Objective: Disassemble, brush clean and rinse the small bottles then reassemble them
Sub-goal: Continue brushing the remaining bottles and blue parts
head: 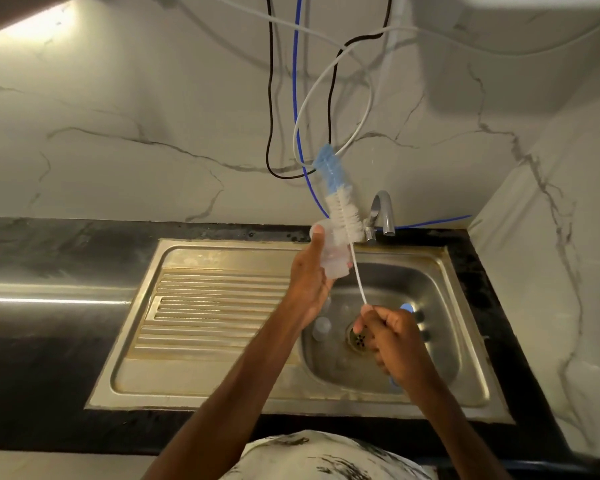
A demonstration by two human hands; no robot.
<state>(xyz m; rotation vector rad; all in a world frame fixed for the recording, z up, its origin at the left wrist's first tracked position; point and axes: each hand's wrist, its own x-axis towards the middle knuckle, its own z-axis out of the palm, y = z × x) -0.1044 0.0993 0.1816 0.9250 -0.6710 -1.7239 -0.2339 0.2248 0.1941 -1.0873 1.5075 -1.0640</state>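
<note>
My left hand (309, 282) grips a small clear bottle (331, 258) above the sink, thumb on its upper rim. A long bottle brush (340, 206) with white and blue bristles stands up beside the bottle, its bristles outside and above it. My right hand (392, 337) pinches the thin white brush handle (359, 282) at its lower end, over the basin. Another small clear bottle (321, 328) lies in the basin near the drain (359, 337).
The steel sink (465, 386) has a ribbed drainboard (215, 306) on the left and a tap (381, 213) at the back. Black countertop (42, 358) surrounds it. Several cables and hoses (298, 98) hang down the marble wall. Something blue (407, 308) lies in the basin behind my right hand.
</note>
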